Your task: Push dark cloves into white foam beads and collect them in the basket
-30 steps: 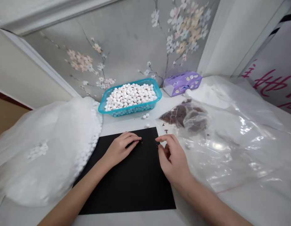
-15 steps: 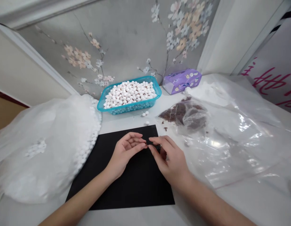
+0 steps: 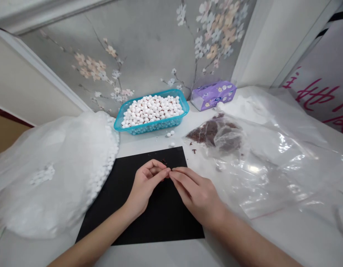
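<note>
Over a black mat, the fingertips of both hands meet. My left hand is closed in a pinch between thumb and fingers, with a small brown piece just showing at the tips. My right hand is also pinched closed and touches the left fingertips; whatever lies between its fingers is hidden. A few dark brown bits lie on the mat just beyond the fingers. Small brown T-shaped pieces are on the table past the mat's right corner.
A teal basket full of white balls stands behind the mat, with several loose white balls before it. Left is a large clear bag of white balls. Right lie a clear bag of brown pieces and a purple tissue pack.
My right hand has moved left and its fingers have closed together, so its tips now touch my left fingertips. The left fingers have drawn closer together. Dark bits on the mat are now uncovered.
</note>
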`<control>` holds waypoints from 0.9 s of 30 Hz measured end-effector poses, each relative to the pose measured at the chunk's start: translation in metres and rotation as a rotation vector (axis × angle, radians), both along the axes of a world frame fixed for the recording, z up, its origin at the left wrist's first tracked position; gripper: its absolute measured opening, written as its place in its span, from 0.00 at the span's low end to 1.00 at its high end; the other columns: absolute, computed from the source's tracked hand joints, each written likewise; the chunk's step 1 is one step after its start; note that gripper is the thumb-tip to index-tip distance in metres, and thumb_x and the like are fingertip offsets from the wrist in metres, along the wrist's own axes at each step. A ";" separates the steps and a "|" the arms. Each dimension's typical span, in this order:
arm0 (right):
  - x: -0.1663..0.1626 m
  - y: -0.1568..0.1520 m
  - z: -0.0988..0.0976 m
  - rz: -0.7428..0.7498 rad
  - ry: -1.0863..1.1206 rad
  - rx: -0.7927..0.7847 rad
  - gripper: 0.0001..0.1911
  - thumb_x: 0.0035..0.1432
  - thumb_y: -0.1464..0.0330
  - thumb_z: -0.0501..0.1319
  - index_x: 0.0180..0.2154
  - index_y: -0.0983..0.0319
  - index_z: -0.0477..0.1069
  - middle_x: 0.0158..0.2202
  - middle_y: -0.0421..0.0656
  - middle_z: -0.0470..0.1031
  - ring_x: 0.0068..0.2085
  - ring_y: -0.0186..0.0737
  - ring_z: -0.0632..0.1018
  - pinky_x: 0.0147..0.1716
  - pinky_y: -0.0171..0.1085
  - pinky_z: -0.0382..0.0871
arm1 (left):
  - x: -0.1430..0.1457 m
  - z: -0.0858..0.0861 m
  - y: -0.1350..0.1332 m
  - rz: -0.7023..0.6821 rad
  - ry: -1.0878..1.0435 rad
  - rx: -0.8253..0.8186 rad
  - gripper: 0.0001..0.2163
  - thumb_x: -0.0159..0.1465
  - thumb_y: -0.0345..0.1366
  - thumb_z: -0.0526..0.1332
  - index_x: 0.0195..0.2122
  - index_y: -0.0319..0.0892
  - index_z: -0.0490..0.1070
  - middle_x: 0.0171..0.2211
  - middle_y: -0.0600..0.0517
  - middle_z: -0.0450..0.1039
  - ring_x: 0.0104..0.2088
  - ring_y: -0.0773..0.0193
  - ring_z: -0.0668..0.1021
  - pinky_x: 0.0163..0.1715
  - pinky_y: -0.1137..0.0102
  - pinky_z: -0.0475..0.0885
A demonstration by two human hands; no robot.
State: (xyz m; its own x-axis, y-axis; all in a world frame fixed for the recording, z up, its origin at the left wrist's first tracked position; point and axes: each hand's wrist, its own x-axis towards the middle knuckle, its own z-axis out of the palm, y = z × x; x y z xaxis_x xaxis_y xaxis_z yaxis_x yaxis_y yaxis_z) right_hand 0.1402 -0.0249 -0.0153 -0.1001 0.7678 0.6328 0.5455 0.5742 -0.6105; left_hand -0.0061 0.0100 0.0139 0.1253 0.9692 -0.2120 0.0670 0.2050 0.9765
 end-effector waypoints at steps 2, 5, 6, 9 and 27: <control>0.000 0.001 0.001 0.028 0.045 -0.057 0.10 0.61 0.75 0.51 0.40 0.60 0.68 0.39 0.44 0.75 0.38 0.35 0.77 0.34 0.32 0.73 | -0.001 0.000 0.000 -0.016 0.030 0.029 0.06 0.52 0.34 0.67 0.27 0.41 0.70 0.23 0.57 0.71 0.26 0.72 0.72 0.29 0.78 0.67; 0.002 0.004 0.003 0.105 0.138 -0.214 0.06 0.60 0.74 0.52 0.36 0.60 0.66 0.37 0.42 0.73 0.34 0.32 0.75 0.30 0.30 0.71 | -0.003 0.003 0.003 -0.074 0.060 0.064 0.05 0.52 0.34 0.67 0.28 0.41 0.71 0.24 0.56 0.72 0.26 0.71 0.73 0.30 0.77 0.67; 0.003 0.006 0.004 0.124 0.171 -0.258 0.05 0.60 0.74 0.53 0.34 0.60 0.65 0.36 0.41 0.72 0.33 0.31 0.75 0.29 0.29 0.70 | -0.003 0.005 0.005 -0.109 0.074 0.067 0.05 0.52 0.34 0.66 0.28 0.41 0.72 0.24 0.56 0.72 0.27 0.70 0.74 0.30 0.76 0.68; 0.004 0.009 0.003 0.124 0.254 -0.329 0.04 0.59 0.73 0.53 0.33 0.60 0.64 0.34 0.40 0.69 0.30 0.30 0.72 0.27 0.29 0.67 | -0.004 0.009 0.020 -0.210 0.143 0.084 0.05 0.56 0.37 0.63 0.32 0.41 0.72 0.25 0.54 0.74 0.28 0.68 0.75 0.31 0.74 0.68; 0.005 0.007 0.001 -0.057 0.383 -0.361 0.05 0.59 0.67 0.56 0.33 0.60 0.68 0.26 0.36 0.70 0.19 0.27 0.69 0.20 0.28 0.62 | 0.010 0.001 0.038 -0.227 0.352 0.279 0.13 0.56 0.41 0.63 0.39 0.40 0.75 0.35 0.50 0.76 0.35 0.62 0.76 0.36 0.70 0.70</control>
State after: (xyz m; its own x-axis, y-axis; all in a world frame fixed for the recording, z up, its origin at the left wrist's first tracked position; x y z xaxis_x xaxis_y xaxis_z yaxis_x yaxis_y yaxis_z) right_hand 0.1450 -0.0181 -0.0140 0.1347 0.9412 0.3099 0.2687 0.2664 -0.9257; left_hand 0.0036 0.0483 0.0150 0.3070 0.9516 -0.0161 0.4149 -0.1186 0.9021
